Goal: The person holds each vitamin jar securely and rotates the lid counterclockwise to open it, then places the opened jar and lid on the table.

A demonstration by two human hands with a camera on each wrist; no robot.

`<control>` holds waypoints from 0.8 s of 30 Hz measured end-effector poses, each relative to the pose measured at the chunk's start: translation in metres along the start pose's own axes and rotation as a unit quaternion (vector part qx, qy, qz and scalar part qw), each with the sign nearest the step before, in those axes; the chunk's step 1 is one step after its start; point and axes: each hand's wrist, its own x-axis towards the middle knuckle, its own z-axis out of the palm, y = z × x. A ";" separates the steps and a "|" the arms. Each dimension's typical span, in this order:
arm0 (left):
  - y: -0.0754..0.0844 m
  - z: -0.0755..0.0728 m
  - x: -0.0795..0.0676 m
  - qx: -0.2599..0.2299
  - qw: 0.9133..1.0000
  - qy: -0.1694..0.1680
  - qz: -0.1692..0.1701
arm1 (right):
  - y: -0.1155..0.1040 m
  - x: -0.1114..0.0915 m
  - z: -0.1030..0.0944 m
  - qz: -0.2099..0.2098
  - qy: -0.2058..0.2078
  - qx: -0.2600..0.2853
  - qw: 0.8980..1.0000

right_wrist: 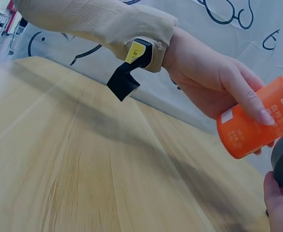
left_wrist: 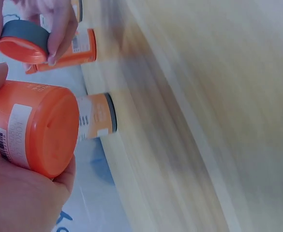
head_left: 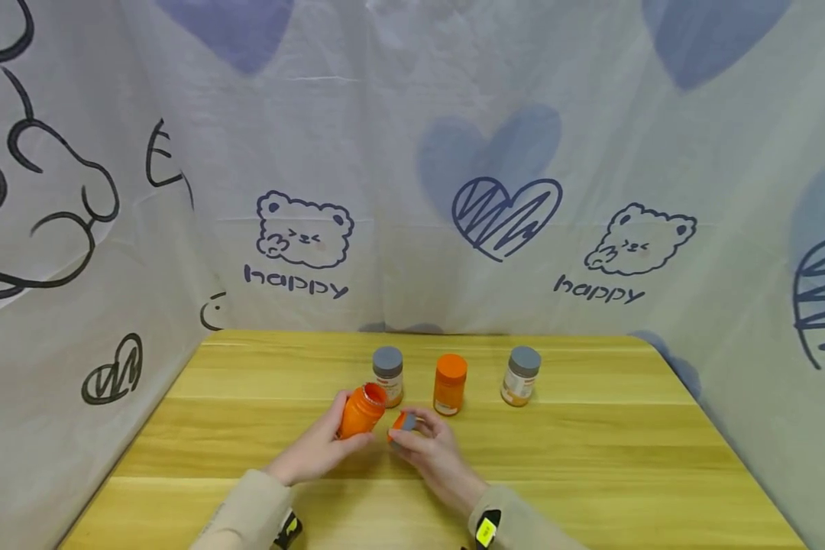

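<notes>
My left hand [head_left: 319, 447] grips an orange plastic bottle [head_left: 361, 412] above the table, its uncapped mouth tilted up and toward the right. A white label with a barcode shows on its side in the left wrist view. Just right of it, my right hand [head_left: 435, 451] pinches a grey lid [left_wrist: 26, 35] with an orange inside, held apart from the bottle. Behind the hands stand a grey-lidded jar [head_left: 388, 376], an orange bottle with an orange lid [head_left: 450, 384], and, farther right, a second grey-lidded jar [head_left: 521, 376].
The wooden table [head_left: 591, 458] reaches back to a white curtain [head_left: 385, 153] printed with hearts and bears, which also hangs along both sides. A black wrist camera mount [right_wrist: 131, 72] sits on the left sleeve, above the tabletop.
</notes>
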 end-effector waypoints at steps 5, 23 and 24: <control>-0.002 -0.011 -0.002 -0.019 1.000 0.011 -0.015 | 0.003 0.003 0.010 0.003 0.002 0.000 1.000; -0.011 -0.040 -0.007 -0.063 0.991 0.105 -0.049 | 0.001 0.021 0.040 -0.015 0.031 -0.053 0.998; -0.011 -0.042 -0.006 -0.062 0.991 0.108 -0.051 | 0.001 0.023 0.041 -0.017 0.036 -0.056 0.998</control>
